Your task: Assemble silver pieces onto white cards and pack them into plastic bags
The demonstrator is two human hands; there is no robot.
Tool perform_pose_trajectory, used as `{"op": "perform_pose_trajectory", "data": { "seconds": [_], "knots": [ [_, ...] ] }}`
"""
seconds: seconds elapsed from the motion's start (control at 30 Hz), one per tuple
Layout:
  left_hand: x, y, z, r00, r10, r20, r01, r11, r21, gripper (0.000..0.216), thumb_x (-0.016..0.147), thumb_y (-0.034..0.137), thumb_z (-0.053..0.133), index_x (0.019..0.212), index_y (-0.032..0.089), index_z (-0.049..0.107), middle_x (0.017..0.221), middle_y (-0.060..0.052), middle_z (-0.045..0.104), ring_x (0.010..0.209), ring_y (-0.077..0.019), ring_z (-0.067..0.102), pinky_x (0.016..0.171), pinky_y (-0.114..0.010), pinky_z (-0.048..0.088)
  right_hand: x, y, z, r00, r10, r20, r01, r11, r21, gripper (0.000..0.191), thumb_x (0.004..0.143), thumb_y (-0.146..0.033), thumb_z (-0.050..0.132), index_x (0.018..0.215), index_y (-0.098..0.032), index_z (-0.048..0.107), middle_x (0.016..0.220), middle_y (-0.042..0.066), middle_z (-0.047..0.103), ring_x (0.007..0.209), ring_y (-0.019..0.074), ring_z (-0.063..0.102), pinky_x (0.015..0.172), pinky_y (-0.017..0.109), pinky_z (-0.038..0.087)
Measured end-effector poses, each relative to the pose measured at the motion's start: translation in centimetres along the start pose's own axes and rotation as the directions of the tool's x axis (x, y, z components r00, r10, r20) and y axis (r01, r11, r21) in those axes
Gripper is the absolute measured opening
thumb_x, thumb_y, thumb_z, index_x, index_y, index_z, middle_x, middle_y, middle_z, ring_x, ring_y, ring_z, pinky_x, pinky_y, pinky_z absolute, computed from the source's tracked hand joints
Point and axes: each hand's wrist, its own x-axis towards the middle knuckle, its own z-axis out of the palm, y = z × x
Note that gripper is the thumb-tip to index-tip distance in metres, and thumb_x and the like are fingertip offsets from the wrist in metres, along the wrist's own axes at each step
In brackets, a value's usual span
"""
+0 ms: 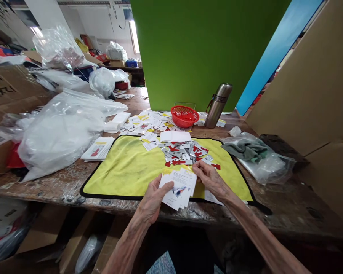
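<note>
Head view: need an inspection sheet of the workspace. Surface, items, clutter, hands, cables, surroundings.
Surface: worn wooden table; smudged yellow cloth with black edging.
Items: fanned white cards in hand; pile of small red and grey pieces on the cloth; loose cards behind.
Clutter: red basket, metal flask, plastic bag at left, grey-green rag at right.
Hands: left hand grips the white cards; right hand at their upper right edge, grip unclear.
Cables: on the table, nothing seen.
Surroundings: green panel behind, brown board at right.
</note>
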Motion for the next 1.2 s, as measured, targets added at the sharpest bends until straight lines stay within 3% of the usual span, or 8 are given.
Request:
{"op": "perform_pose_trajectory", "data": {
  "seconds": [0.1,0.3,0.47,0.53,0.63,0.77,0.87,1.2],
  "knots": [
    [0.0,0.5,-0.6,0.997,0.018,-0.071,-0.017,1.000,0.013,0.051,0.051,0.028,0.083,0.096,0.011,0.065,0.090,-0.009,0.074,0.080,-0.0225,0.069,0.064,-0.025,0.051,0.2,0.6,-0.8,0.994,-0.106,-0.040,0.095,0.972,-0.213,0.020,0.085,-0.036,0.046,0.071,-0.021,0.047,0.063,-0.005,0.046,0.059,0.0117,0.042,0.055,0.025,0.031],
    [0.4,1.0,-1.2,0.995,0.008,-0.096,-0.009,1.000,-0.008,0.047,0.053,0.027,0.081,0.094,0.012,0.064,0.089,-0.009,0.074,0.078,-0.0220,0.069,0.062,-0.025,0.052,-0.2,1.2,-1.4,0.990,-0.136,0.025,0.136,0.936,-0.326,0.020,0.089,-0.034,0.040,0.076,-0.022,0.048,0.066,-0.003,0.050,0.061,0.0139,0.045,0.058,0.026,0.035],
    [0.7,0.6,-0.6,0.993,0.032,-0.115,-0.040,0.997,-0.072,0.048,0.053,0.026,0.082,0.096,0.012,0.064,0.085,-0.007,0.074,0.080,-0.0225,0.069,0.073,-0.029,0.054,-0.8,0.3,-0.9,0.955,-0.296,-0.035,0.227,0.798,-0.559,0.015,0.086,-0.029,0.045,0.077,-0.021,0.055,0.082,0.007,0.057,0.081,0.0219,0.052,0.076,0.037,0.040],
    [0.8,0.4,-0.3,0.992,0.050,-0.117,-0.061,0.993,-0.097,0.048,0.052,0.026,0.083,0.094,0.013,0.064,0.086,-0.007,0.074,0.084,-0.0234,0.069,0.078,-0.031,0.054,-0.8,-0.3,-0.1,0.954,-0.291,-0.065,0.227,0.849,-0.478,0.014,0.086,-0.033,0.049,0.090,-0.022,0.056,0.087,0.007,0.058,0.083,0.0218,0.053,0.077,0.037,0.041],
    [0.7,0.3,0.0,0.994,0.063,-0.089,-0.073,0.991,-0.116,0.051,0.052,0.028,0.084,0.097,0.013,0.064,0.090,-0.008,0.074,0.087,-0.0241,0.069,0.079,-0.032,0.053,-0.2,-1.1,1.5,0.989,-0.148,0.018,0.149,0.976,-0.160,0.020,0.083,-0.040,0.054,0.090,-0.022,0.051,0.073,0.000,0.053,0.067,0.0155,0.051,0.061,0.028,0.042],
    [0.3,0.6,-0.4,1.000,0.031,0.004,-0.030,0.996,-0.090,0.059,0.054,0.026,0.084,0.107,0.013,0.062,0.098,-0.009,0.073,0.090,-0.0235,0.068,0.077,-0.028,0.052,0.8,-1.4,3.0,0.995,-0.068,0.072,0.062,0.995,0.074,0.020,0.082,-0.041,0.053,0.083,-0.022,0.047,0.059,-0.007,0.043,0.053,0.0109,0.042,0.051,0.024,0.035],
    [-0.1,0.7,-1.1,0.998,0.062,0.021,-0.060,0.996,-0.066,0.059,0.057,0.023,0.083,0.110,0.013,0.060,0.104,-0.009,0.072,0.094,-0.0226,0.067,0.080,-0.027,0.051,1.1,-1.6,3.3,0.993,-0.046,0.108,0.029,0.988,0.154,0.022,0.080,-0.043,0.054,0.083,-0.022,0.046,0.060,-0.006,0.047,0.054,0.0111,0.045,0.052,0.024,0.036],
    [-0.8,1.1,-2.4,1.000,0.030,0.004,-0.030,1.000,0.002,0.057,0.054,0.025,0.084,0.106,0.013,0.064,0.097,-0.009,0.073,0.088,-0.0228,0.068,0.077,-0.028,0.052,1.4,-1.3,3.6,0.989,-0.145,-0.042,0.134,0.971,-0.199,0.027,0.086,-0.041,0.043,0.069,-0.022,0.049,0.061,-0.003,0.044,0.058,0.0130,0.041,0.054,0.026,0.031]
  ]
}}
